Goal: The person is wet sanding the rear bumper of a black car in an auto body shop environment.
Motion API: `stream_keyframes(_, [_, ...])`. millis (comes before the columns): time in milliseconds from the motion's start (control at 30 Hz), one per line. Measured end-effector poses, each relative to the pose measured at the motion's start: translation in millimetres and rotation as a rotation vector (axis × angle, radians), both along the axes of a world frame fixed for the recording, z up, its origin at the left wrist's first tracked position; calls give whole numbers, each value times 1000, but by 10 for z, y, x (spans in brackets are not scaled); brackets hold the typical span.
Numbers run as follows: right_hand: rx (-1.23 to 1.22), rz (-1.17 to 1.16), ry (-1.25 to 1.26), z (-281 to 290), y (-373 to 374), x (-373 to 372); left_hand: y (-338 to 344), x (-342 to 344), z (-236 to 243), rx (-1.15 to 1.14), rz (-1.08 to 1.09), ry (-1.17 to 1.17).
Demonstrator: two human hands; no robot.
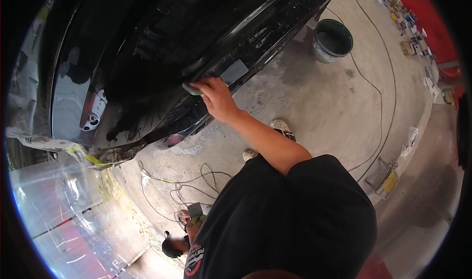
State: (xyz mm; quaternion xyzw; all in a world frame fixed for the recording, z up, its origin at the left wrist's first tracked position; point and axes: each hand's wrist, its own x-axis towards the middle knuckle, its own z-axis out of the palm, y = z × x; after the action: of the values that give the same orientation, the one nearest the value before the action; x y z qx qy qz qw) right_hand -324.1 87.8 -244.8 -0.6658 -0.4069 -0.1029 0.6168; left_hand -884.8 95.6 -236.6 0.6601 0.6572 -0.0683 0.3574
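My right hand (216, 98) reaches out to a glossy black car body panel (162, 48). Its fingers are closed round a small grey-green block (191, 89), pressed to or just above the panel; the contact cannot be made out. Beside the knuckles, a flat grey rectangular sheet (235, 72) lies on the panel near its edge. Scuffs and pale marks run along the panel. At the left end, a grey patch (73, 107) borders a light opening (94, 113). My left hand does not show.
A dark bucket (332, 38) stands on the concrete floor beyond the car's edge. Cables (211, 178) loop across the floor. Another person (172, 247) is low at the lower left, a grey piece (195, 209) near a hand. Boxes (408, 28) line the right wall.
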Motion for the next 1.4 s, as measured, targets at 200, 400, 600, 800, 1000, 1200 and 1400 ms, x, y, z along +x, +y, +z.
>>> stream_keyframes(200, [232, -652, 506, -374, -1058, 2426, 612, -69, 168, 148, 26, -61])
stream_keyframes(400, [442, -768, 354, -140, -1846, 4418, 222, -383, -11, 40, -161, 266])
stream_keyframes(600, [351, -604, 324, 219, -1998, 5026, 117, 106, 427, 32, -19, 306])
stream_keyframes(800, [163, -820, 135, -206, -1418, 4020, 72, 369, 676, 39, -2, 239])
stream_keyframes(1000, [232, -528, 311, -205, -530, 1983, -41, -254, 465, 7, 49, 177])
stream_keyframes(1200, [217, -395, 326, -250, 195, 512, 104, -12, 411, -95, 211, -11])
stream_keyframes(1400, [293, -424, 373, -97, 833, -495, 331, -2039, -625, -1, -35, 3])
